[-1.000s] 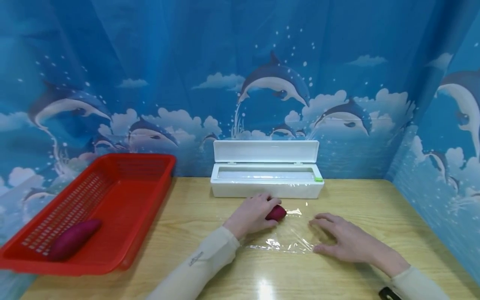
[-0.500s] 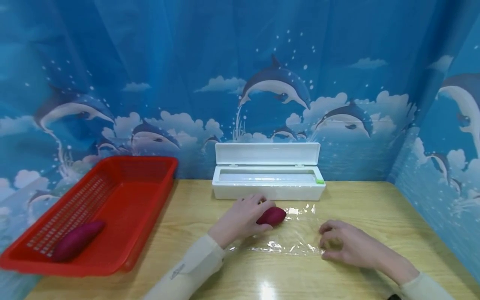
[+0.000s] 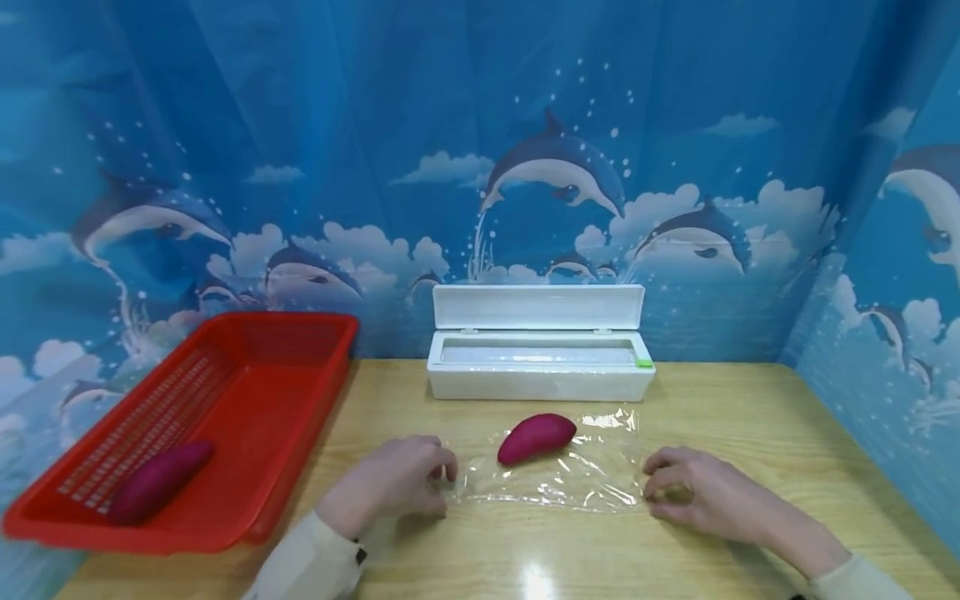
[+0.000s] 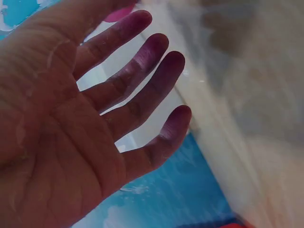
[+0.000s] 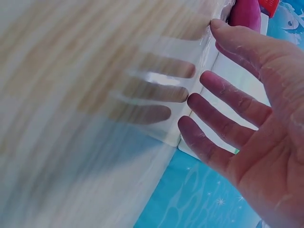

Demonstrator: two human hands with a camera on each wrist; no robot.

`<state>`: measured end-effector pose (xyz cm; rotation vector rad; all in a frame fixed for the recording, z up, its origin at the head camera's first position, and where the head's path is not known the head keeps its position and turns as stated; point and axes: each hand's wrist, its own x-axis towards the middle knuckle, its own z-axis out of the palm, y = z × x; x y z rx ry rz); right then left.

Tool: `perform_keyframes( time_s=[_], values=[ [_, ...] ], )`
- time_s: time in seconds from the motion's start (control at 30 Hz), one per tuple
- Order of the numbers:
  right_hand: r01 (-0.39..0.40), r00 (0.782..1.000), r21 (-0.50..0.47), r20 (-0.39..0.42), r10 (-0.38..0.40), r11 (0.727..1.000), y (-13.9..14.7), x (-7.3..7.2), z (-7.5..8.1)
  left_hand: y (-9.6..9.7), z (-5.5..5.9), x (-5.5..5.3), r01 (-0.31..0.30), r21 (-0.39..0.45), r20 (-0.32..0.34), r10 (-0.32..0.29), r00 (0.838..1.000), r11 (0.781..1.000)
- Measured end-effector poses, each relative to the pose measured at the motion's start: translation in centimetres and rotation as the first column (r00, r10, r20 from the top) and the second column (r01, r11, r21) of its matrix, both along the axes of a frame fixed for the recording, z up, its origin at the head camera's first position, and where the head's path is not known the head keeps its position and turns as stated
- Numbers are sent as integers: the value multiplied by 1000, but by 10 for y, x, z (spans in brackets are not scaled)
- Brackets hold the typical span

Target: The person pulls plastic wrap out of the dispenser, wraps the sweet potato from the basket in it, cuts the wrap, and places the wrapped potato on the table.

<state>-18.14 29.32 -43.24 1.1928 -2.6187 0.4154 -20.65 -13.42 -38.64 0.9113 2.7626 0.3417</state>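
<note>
The wood-grained table [image 3: 465, 558] bears a red basket [image 3: 238, 421], white box [image 3: 540, 384] and, apparently, clear film [image 3: 555, 485].

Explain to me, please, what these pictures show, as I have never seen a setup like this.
Certainly. There is no machine at work here: these are a person's own hands, filmed by worn cameras. The wide picture comes from the head and looks forward and down; the two close ones come from the wrists, each showing its own hand from the palm side.

On the wooden table, a purple-red root lies on a sheet of clear film. Behind it stands a white box with its lid up. At the left, a red basket holds a second root.

The left hand is by the film's left edge, the right hand by its right edge. Neither plainly grips anything; whether fingertips touch the film, I cannot tell.
</note>
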Motion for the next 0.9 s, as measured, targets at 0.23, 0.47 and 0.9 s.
perform_keyframes(
  time_s=[0.23, 0.47, 0.9],
  values=[
    [-35, 998, 10, -54, 36, 999, 0, 3, -1, -7, -14, 3, 74, 46, -91, -69, 993, 996],
    [-29, 996, -20, -84, 27, 999, -4, 4, -4, -6, -19, 4, 114, 49, -186, -103, 977, 992],
    [111, 991, -98, 91, -102, 989, -6, 6, -1, -12, -13, -5, -11, 182, 2, 11, 1000, 983]
  ],
)
